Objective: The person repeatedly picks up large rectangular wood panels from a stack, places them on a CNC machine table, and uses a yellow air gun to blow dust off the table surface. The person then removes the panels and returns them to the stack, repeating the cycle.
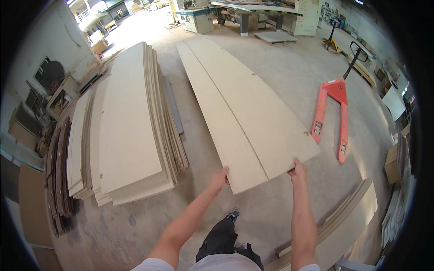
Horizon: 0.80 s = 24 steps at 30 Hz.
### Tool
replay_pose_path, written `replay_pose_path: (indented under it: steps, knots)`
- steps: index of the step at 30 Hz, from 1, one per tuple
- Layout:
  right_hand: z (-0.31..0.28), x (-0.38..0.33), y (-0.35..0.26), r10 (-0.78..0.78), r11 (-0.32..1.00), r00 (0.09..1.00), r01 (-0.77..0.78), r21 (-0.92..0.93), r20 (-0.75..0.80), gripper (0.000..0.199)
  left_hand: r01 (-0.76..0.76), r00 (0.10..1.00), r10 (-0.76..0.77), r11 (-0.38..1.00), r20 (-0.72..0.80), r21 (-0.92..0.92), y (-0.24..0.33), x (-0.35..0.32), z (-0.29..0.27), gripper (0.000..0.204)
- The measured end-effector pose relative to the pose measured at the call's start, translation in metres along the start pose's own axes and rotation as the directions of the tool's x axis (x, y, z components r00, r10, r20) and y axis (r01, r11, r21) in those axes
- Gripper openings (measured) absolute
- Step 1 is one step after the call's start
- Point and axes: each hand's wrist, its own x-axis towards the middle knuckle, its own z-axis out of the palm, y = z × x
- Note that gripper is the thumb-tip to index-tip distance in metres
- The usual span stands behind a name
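Two long pale boards (244, 108) are lying side by side, and the person is holding them at the near end, above the concrete floor (280, 67). The left hand (219, 177) is closing its fingers around the near left corner of the narrower board, with the thumb on the top. The right hand (298, 170) is gripping the near edge at the right corner of the wider board, fingers curled over the edge. The boards are stretching away from the person toward the machines (199, 18) at the far side of the hall. To the left, a tall stack of similar boards (131, 131) is resting on the floor, well apart from the held ones. To the right, an orange pallet truck (332, 113) is standing near the boards, not touching them. More boards (348, 221) are lying at the lower right.
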Motion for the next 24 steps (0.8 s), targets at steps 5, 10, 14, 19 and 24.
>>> replay_pose_path:
  steps: [5,10,14,19,24]
  knots:
    - [0.011,0.052,0.028,0.108,0.965,0.989,-0.079,-0.252,0.105,0.013,-0.022,0.999,0.011,0.921,0.030,0.388,-0.026,0.094,-0.007,0.052]
    - [-0.106,-0.001,0.170,-0.086,0.461,0.996,0.016,-0.887,-0.027,0.005,-0.147,0.954,-0.198,0.349,0.226,0.926,-0.145,0.074,0.026,0.039]
    - [-0.265,-0.130,0.312,0.017,0.080,0.991,0.133,-0.988,0.134,0.012,-0.327,0.713,-0.607,0.156,0.351,0.932,-0.224,0.018,0.067,0.045]
    - [-0.420,-0.322,0.421,0.363,0.455,0.656,-0.745,-0.489,-0.662,0.015,-0.498,0.545,-0.661,0.240,0.516,0.833,-0.296,-0.066,0.121,0.043]
    - [-0.519,-0.469,0.494,0.124,0.509,0.425,-0.803,-0.310,-0.897,0.026,-0.699,0.428,-0.690,0.157,0.584,0.698,-0.364,-0.167,0.169,0.044]
